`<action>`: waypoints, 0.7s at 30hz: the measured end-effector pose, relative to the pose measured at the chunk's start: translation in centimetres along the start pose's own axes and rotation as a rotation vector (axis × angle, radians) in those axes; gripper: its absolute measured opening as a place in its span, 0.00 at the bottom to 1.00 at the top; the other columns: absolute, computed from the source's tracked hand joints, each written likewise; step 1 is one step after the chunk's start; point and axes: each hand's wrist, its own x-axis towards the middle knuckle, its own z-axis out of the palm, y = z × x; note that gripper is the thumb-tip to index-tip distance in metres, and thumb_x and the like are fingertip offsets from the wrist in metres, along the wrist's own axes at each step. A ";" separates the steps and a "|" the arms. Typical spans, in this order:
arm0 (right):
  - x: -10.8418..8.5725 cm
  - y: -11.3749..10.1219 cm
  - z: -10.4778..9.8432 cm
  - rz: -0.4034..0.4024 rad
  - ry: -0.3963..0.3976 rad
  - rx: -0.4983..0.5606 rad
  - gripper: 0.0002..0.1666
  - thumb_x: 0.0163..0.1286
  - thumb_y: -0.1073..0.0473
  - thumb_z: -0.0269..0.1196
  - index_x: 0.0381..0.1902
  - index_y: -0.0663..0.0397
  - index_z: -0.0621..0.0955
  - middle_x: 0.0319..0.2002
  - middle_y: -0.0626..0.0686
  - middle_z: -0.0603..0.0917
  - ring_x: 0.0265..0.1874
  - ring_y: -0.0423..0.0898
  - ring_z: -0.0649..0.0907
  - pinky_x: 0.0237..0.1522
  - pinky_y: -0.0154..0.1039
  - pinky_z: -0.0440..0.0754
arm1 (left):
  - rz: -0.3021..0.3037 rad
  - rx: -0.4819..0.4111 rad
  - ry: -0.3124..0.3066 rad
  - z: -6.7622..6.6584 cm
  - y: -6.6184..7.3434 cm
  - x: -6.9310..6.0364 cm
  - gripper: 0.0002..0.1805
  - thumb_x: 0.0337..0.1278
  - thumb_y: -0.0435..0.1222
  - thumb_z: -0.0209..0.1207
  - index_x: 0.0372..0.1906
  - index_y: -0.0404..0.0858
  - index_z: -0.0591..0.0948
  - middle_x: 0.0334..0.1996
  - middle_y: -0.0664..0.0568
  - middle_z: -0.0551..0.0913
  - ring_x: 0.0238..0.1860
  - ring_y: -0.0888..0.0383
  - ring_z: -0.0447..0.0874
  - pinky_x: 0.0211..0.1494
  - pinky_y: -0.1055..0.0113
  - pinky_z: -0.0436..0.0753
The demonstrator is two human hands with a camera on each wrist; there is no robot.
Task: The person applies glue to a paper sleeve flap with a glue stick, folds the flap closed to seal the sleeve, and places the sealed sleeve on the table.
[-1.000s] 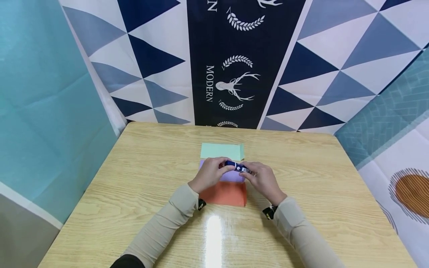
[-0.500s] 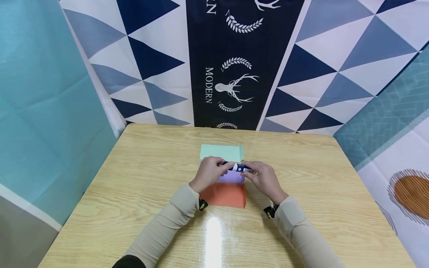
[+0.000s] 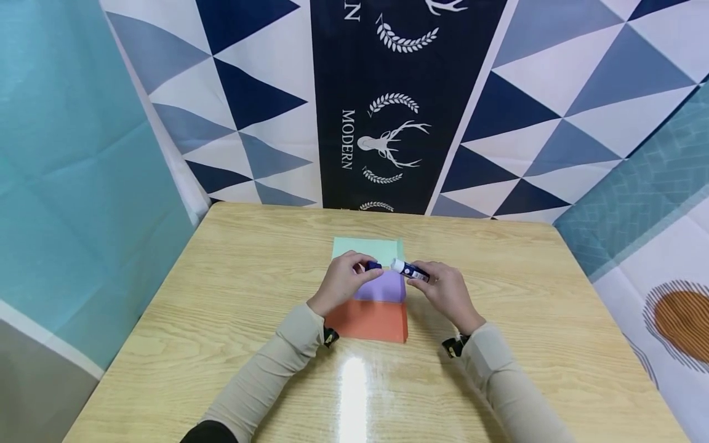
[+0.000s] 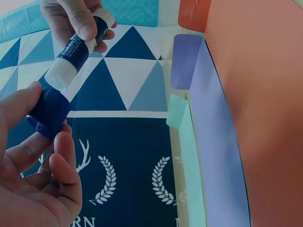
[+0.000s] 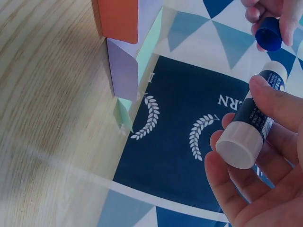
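Observation:
My left hand (image 3: 344,280) pinches a dark blue glue stick cap (image 4: 49,112) between thumb and fingers. Across from it, my right hand (image 3: 445,290) grips the glue stick (image 3: 410,270), a dark blue tube with white ends, its uncapped white end towards the cap. A small gap parts cap and tube. Both hands are held above three folded paper pieces on the table: mint green (image 3: 365,248) at the back, purple (image 3: 382,287) in the middle, orange-red (image 3: 370,320) in front. My left hand hides part of the purple piece.
The wooden table (image 3: 232,277) spreads out around the papers. Behind it hangs a patterned cloth (image 3: 260,92) with triangles and a dark deer-print band. Teal cloth (image 3: 72,154) hangs on the left, and more printed cloth (image 3: 653,246) on the right.
The cap has come off the glue stick. My left hand has drawn back a little leftwards with the cap, while my right hand has shifted rightwards with the tube.

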 end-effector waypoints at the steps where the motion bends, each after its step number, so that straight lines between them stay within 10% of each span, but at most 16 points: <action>1: -0.1 0.0 0.0 0.004 -0.001 -0.004 0.19 0.54 0.61 0.74 0.45 0.60 0.86 0.36 0.58 0.89 0.24 0.43 0.78 0.25 0.33 0.74 | 0.000 0.002 -0.002 0.0 0.0 0.0 0.17 0.57 0.46 0.66 0.46 0.39 0.86 0.34 0.51 0.82 0.31 0.60 0.75 0.33 0.72 0.74; 21: -0.4 0.3 0.0 0.067 -0.050 0.021 0.19 0.57 0.60 0.72 0.47 0.59 0.85 0.33 0.57 0.87 0.23 0.42 0.77 0.24 0.31 0.73 | -0.041 -0.064 -0.004 0.2 -0.3 -0.5 0.16 0.57 0.37 0.67 0.50 0.37 0.83 0.43 0.46 0.84 0.39 0.55 0.83 0.44 0.66 0.83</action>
